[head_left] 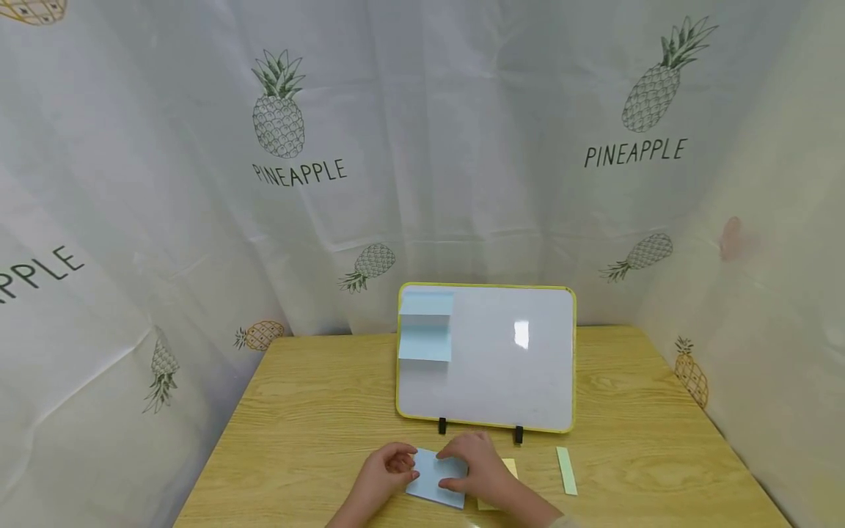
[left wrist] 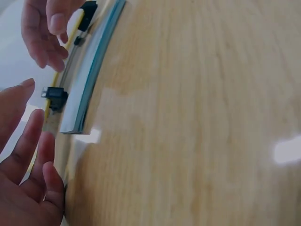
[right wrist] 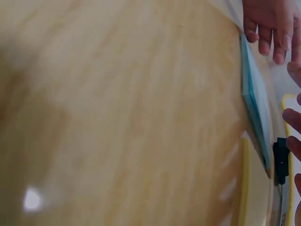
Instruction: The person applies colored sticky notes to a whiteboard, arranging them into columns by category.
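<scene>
Bright, even light; blurred, glare-spotted wrist views

You see one yellow-framed rectangular whiteboard on two black clip feet, one folded pale-blue paper sheet stuck on it, one light-blue sticky-note pad, one yellow sticky-note pad, one green paper strip, two hands.
</scene>
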### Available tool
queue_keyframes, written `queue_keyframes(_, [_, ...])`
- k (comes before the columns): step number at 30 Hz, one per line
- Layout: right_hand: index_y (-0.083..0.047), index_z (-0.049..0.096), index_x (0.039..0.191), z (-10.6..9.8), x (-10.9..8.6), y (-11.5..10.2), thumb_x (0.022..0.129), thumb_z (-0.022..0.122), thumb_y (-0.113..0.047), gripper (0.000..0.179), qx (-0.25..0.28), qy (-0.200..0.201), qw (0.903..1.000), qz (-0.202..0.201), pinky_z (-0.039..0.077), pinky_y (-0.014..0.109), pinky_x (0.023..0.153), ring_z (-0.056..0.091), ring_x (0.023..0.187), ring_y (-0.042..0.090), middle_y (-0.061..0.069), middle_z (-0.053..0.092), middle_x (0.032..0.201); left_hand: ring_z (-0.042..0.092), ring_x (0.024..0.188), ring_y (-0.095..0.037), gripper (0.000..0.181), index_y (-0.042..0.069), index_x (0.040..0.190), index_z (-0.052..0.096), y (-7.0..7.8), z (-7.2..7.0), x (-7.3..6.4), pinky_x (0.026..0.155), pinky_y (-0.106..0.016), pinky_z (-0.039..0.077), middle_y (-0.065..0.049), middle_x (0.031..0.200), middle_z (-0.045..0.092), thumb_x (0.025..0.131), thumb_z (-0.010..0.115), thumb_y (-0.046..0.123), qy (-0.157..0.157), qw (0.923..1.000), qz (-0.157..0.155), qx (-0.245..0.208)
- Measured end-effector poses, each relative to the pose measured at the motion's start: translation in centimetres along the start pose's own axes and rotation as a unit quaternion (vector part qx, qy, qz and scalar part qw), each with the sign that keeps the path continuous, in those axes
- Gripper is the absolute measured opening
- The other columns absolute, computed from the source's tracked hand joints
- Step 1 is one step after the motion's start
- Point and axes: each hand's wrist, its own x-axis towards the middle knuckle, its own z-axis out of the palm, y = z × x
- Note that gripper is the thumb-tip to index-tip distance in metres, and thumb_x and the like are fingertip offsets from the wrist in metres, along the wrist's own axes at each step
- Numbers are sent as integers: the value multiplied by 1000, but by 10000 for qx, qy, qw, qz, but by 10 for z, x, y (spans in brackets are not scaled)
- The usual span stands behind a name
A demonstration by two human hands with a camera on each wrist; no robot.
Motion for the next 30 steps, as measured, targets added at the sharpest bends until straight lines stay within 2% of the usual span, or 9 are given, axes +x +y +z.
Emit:
queue_keyframes(2, [-25,73,101,4,-4,1,79,79,-45,30,-44,-74,9999,-125,35,45,82,55,96,7,-18,64,100,58,76,-11,31,3,105,69,0,1,-2,67,-23,48,-3,88,64,77,82,6,-103,9999,31,79])
queue_keyframes(5, [-29,71,96,8,-10,2,76,78,-51,30,-5,-214,9996,-195,31,41,81,50,93,4,-21,59,99,54,78,-10,31,7,103,70,0,2,-4,68,-24,46,1,88,62,76,84,9,-292,9986,71,435])
queue_keyframes(10, [-33,68,93,12,-16,2,73,80,-54,32,111,-376,9991,-180,31,39,80,45,92,2,-21,53,101,52,85,-7,36,14,102,70,-3,0,-3,76,-26,46,9,93,59,71,88,11,-734,9910,197,1103])
queue_keyframes(15, [-33,66,93,12,-18,1,73,80,-53,32,203,-548,9983,-87,32,39,81,44,93,2,-20,52,104,50,87,-5,39,16,103,69,-8,-2,-3,78,-25,46,12,94,56,70,88,10,-989,9853,315,1354])
queue_keyframes(22, [-34,66,96,8,-17,2,74,79,-53,32,536,-809,9949,256,32,40,82,46,94,3,-21,54,105,49,87,-4,39,17,104,69,-13,-1,-3,78,-25,45,15,94,54,71,88,12,-987,9831,459,1469])
queue_keyframes(28, [-33,67,98,3,-14,3,74,80,-51,33,826,-968,9907,479,31,39,80,47,96,4,-21,56,106,49,89,-6,39,18,104,69,-14,0,-4,79,-26,45,14,95,55,70,88,12,-889,9857,393,1377])
queue_keyframes(30, [-32,67,99,3,-13,4,74,80,-50,33,862,-921,9910,441,31,38,78,48,95,4,-21,58,105,49,89,-7,39,17,104,69,-14,0,-5,79,-26,45,14,95,56,70,88,12,-863,9864,400,1340])
